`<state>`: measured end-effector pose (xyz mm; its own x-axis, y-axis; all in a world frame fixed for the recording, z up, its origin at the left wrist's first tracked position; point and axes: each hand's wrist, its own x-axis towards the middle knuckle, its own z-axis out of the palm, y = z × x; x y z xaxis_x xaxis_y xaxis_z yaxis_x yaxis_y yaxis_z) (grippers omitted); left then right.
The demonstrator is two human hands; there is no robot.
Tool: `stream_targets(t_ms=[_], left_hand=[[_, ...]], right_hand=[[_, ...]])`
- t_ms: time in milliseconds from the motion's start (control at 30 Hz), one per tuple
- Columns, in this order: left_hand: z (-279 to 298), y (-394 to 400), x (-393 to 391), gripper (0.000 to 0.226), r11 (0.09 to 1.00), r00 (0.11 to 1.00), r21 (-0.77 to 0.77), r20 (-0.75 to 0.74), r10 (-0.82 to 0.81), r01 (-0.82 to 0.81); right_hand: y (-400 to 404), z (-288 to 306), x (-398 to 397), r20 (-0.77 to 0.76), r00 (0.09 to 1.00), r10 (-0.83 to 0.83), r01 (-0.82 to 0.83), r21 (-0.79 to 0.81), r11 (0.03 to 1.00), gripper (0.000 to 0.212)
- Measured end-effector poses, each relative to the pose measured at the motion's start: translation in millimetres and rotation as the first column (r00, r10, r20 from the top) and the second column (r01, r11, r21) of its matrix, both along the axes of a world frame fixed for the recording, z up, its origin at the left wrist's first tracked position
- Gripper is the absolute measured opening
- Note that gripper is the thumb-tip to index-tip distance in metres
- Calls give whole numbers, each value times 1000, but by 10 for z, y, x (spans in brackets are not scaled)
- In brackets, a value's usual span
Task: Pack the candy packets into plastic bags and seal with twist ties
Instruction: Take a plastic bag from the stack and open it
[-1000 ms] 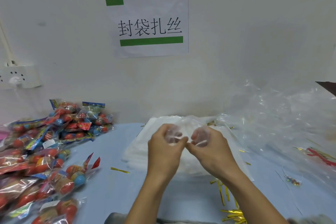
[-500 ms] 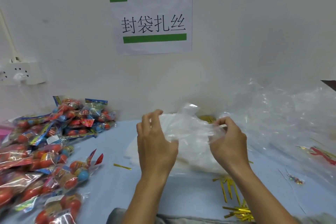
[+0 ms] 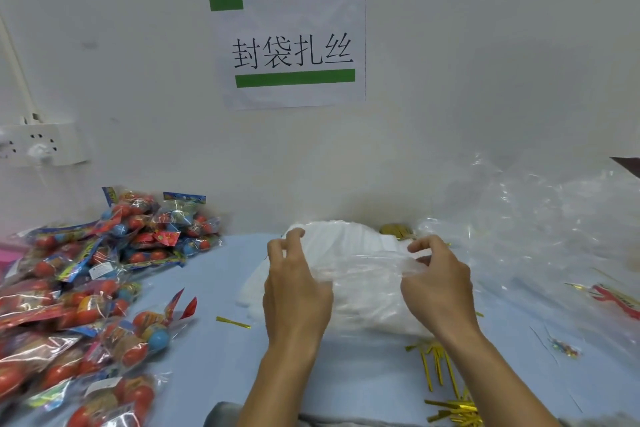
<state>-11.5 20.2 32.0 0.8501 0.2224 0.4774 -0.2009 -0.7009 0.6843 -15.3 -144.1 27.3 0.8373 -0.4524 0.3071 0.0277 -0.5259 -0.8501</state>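
Clear plastic bag (image 3: 363, 270) pinched taut between left hand (image 3: 294, 291) and right hand (image 3: 438, 288).

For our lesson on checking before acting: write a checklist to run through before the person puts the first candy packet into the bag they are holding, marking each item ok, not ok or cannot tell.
1. Left hand grips the clear bag: ok.
2. Right hand pinches the bag's other side: ok.
3. Bag mouth spread wide enough: cannot tell.
4. Candy packets lie nearby, to the left: ok.
5. A hand free to pick a packet: not ok.
6. Gold twist ties lie on the table: ok.
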Motion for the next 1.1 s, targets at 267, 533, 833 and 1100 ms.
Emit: stream_targets(t_ms=[267, 533, 833, 1100], left_hand=[[50, -110, -48, 52, 994, 966, 104, 258, 4, -32], [61, 17, 19, 46, 986, 971, -113, 190, 142, -122], [27, -65, 2, 18, 942, 990, 325, 136, 44, -86], [70, 15, -16, 32, 988, 966, 16, 216, 144, -151]], right_hand=[[234, -34, -11, 64, 991, 117, -98, -239, 966, 22], [-2, 3, -4, 19, 995, -103, 105, -174, 979, 39], [156, -1, -18, 19, 998, 54, -52, -124, 991, 23], [28, 14, -58, -304, 953, 0, -89, -278, 956, 37]])
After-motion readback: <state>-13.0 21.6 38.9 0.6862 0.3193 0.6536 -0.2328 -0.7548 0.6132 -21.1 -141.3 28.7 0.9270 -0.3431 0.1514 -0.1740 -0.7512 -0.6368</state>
